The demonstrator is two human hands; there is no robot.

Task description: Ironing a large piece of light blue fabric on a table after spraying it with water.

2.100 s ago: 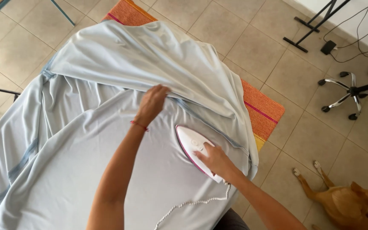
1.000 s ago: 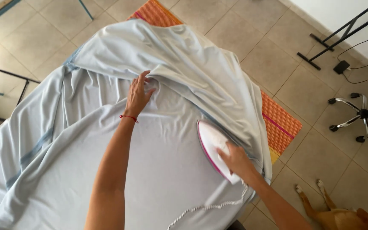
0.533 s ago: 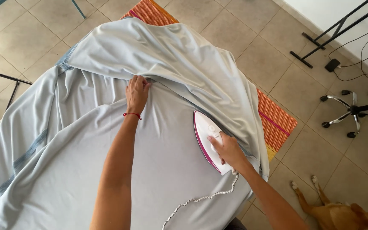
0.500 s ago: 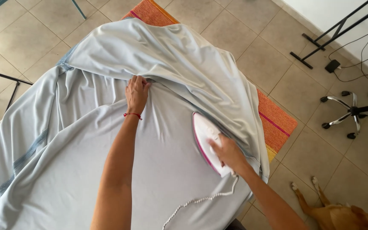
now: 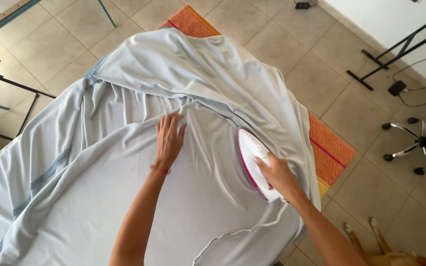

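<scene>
Across the middle of the picture a large pale blue sheet [image 5: 124, 187] lies spread over an ironing surface that it hides completely, its far part folded back in loose creases toward the top edge. The left hand [image 5: 168, 139] rests flat and open on the cloth near the centre, fingers spread and pointing at the folded ridge, pressing the fabric smooth; a thin red band circles its wrist. Toward the right edge of the sheet the right hand [image 5: 278, 173] is clenched around the handle of a white iron [image 5: 252, 156] with a pink rim, whose sole sits on the cloth with its tip pointing away from the person. A white cord [image 5: 245, 230] trails from the iron's heel back across the near part of the sheet. Under the sheet's right edge an orange rug [image 5: 332, 155] with a pink stripe lies on the tiled floor [image 5: 282, 29]. Near the bottom right corner a brown dog [image 5: 378, 246] lies on the tiles, and a chair base on castors [image 5: 417, 143] stands at the right.
</scene>
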